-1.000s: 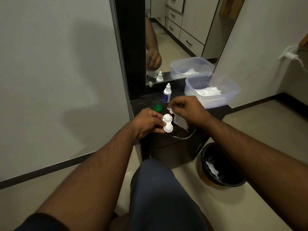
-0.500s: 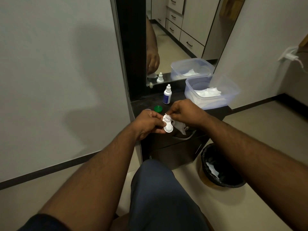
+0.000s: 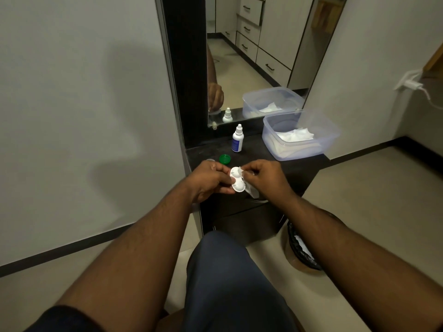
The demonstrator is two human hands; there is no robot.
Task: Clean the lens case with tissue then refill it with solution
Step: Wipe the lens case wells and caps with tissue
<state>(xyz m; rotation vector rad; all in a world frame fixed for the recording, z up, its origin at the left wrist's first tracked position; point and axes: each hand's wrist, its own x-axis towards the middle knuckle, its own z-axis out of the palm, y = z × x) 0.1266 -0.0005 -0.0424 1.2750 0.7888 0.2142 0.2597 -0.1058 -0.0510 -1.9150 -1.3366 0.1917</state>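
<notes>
Head view: left hand (image 3: 208, 180) grips lens case (image 3: 237, 182); right hand (image 3: 265, 178) pinches tissue (image 3: 242, 172).

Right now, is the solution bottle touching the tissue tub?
Apart. Head view shows the solution bottle standing left of the tissue tub, bare dark countertop between them.

The lens case (image 3: 237, 180) was white, the loose cap (image 3: 224, 159) green, the bottle's (image 3: 237, 141) label seemingly blue.
</notes>
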